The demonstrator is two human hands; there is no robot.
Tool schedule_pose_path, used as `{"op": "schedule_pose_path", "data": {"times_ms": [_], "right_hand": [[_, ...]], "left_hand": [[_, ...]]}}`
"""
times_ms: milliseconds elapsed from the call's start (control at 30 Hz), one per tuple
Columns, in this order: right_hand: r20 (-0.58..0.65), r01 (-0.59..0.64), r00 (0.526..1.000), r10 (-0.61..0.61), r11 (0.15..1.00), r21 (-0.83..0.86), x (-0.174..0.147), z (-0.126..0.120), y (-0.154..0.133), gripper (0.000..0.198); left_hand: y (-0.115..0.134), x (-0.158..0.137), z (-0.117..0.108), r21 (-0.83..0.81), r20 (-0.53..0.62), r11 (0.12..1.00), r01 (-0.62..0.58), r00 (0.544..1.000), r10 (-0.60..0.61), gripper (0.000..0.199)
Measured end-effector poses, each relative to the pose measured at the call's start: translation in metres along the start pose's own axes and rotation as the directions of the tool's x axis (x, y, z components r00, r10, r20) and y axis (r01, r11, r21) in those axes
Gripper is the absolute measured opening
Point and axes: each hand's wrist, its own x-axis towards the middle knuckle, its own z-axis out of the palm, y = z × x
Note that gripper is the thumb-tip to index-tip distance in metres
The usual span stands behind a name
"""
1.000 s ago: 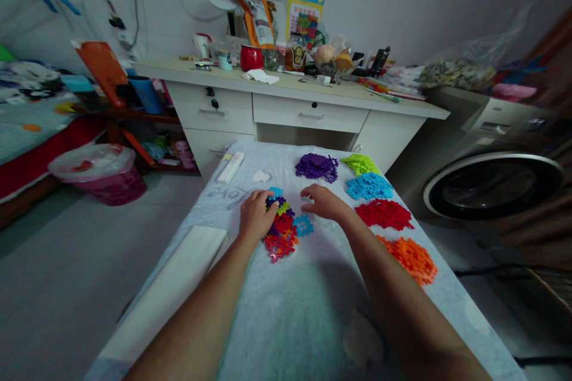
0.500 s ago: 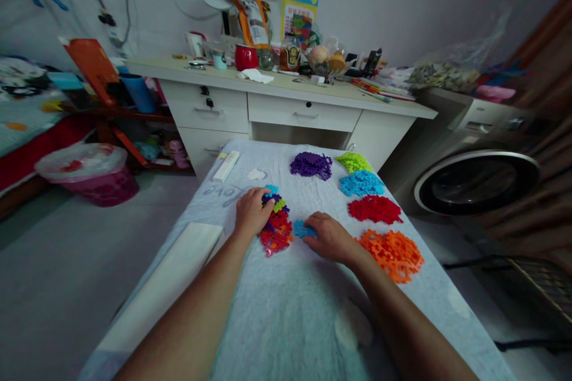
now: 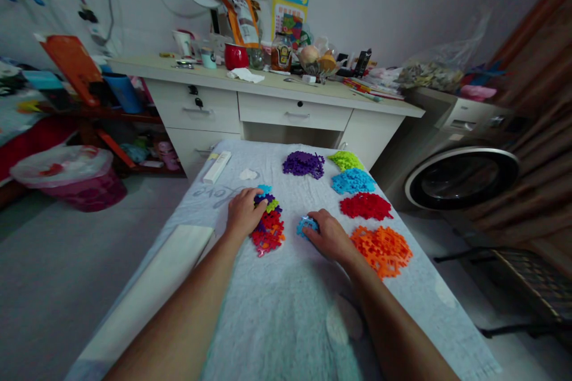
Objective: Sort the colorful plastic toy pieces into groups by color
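Note:
My left hand (image 3: 242, 214) lies on the left edge of a mixed pile of small plastic linking pieces (image 3: 269, 232), in red, orange, purple, green and blue. Its fingers curl over the purple and blue pieces at the far end, the thumb beside them. To the right of this pile, my right hand (image 3: 329, 233) is closed on several blue plastic pieces (image 3: 306, 226), low over the cloth. Single-colour piles lie beyond and to the right: purple (image 3: 304, 164), lime green (image 3: 346, 160), blue (image 3: 353, 181), red (image 3: 366, 206) and orange (image 3: 382, 250). The orange pile is nearest my right forearm.
A pale cloth (image 3: 268, 309) covers the table. A white strip-shaped box (image 3: 217, 167) lies at its far left, and a long white panel (image 3: 156, 286) along its left edge. Beyond stands a cluttered white desk (image 3: 295, 112), with a washing machine (image 3: 447, 131) to the right.
The view has shifted slightly to the right. My right hand has gathered the blue pieces closer under its fingers. My left hand stays at the mixed pile.

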Motion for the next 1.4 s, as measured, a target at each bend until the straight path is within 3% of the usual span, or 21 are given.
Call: {"op": "schedule_pose_path", "data": {"times_ms": [133,300,500,567,667,800,933,1100,1400], "right_hand": [[0.084,0.011,0.996,-0.002,0.994,-0.106,-0.003,-0.003,-0.006,0.064],[0.108,0.026,0.994,-0.005,0.980,-0.195,0.002,-0.006,-0.010,0.039],[0.151,0.111,0.986,-0.066,0.945,-0.307,0.013,-0.017,-0.010,0.034],[0.115,0.120,0.990,-0.087,0.939,-0.324,0.021,-0.028,-0.006,0.042],[-0.033,0.081,0.995,-0.099,0.935,-0.346,0.042,-0.053,0.012,0.053],[-0.203,-0.097,0.979,0.010,0.900,-0.425,0.075,-0.091,0.053,0.041],[-0.331,-0.298,0.931,0.155,0.846,-0.442,0.097,-0.114,0.093,0.041],[-0.348,-0.370,0.910,0.225,0.818,-0.440,0.105,-0.115,0.115,0.043],[-0.284,-0.290,0.944,0.165,0.827,-0.483,0.110,-0.096,0.109,0.039]], "left_hand": [[0.002,0.000,-0.001,0.001,0.011,1.000,0.013,1.000,-0.013,0.025],[0.000,0.000,-0.001,0.014,0.011,1.000,0.004,1.000,-0.004,0.027],[-0.001,0.001,0.000,0.010,0.012,1.000,-0.011,1.000,0.011,0.030],[-0.001,0.001,0.000,0.014,0.015,1.000,-0.006,1.000,0.005,0.030],[-0.002,0.001,0.001,0.018,0.012,1.000,-0.007,1.000,0.007,0.030],[-0.002,0.002,0.002,0.015,0.013,1.000,-0.006,1.000,0.006,0.030],[-0.002,0.002,0.002,0.016,0.017,1.000,0.008,1.000,-0.008,0.030],[-0.003,0.003,0.003,0.009,0.012,1.000,0.006,1.000,-0.006,0.030],[-0.004,0.003,0.003,0.023,0.017,1.000,0.005,1.000,-0.005,0.030]]}}
